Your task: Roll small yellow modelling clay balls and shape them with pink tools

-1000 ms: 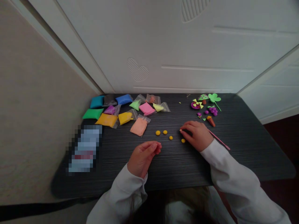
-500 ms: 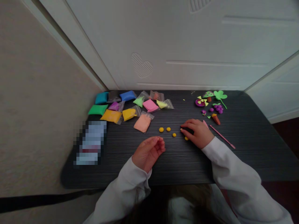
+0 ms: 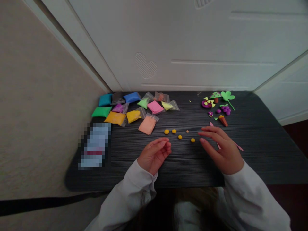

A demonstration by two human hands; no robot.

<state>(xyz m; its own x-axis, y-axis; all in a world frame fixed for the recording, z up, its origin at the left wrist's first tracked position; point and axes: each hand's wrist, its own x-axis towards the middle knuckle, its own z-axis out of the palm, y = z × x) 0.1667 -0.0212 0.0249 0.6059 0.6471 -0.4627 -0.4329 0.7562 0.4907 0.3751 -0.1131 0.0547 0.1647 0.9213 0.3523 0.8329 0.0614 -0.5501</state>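
Observation:
My left hand (image 3: 155, 155) is closed in a pinch above the dark table, with a tiny pale bit at the fingertips too small to make out. Just beyond it lie several yellow clay balls (image 3: 166, 132), slightly flattened. A tiny peach clay ball (image 3: 187, 131) rests to their right. Over the table at the right hovers my right hand (image 3: 222, 147), fingers apart and holding nothing. Nearest its fingertips is another yellow clay ball (image 3: 192, 140). Beneath this hand, pink modelling tools (image 3: 239, 148) are partly hidden.
Bags of coloured clay, among them a peach bag (image 3: 147, 124) and an orange bag (image 3: 115, 118), lie at the back left. Finished clay pieces, including a green clover (image 3: 227, 96) and purple grapes (image 3: 226, 110), sit at the back right. A blurred-out item (image 3: 95, 147) lies at left.
My right hand has let go of the tiny peach ball, which now lies on the table, and has moved right and nearer me with its fingers spread. My left hand keeps its pinch.

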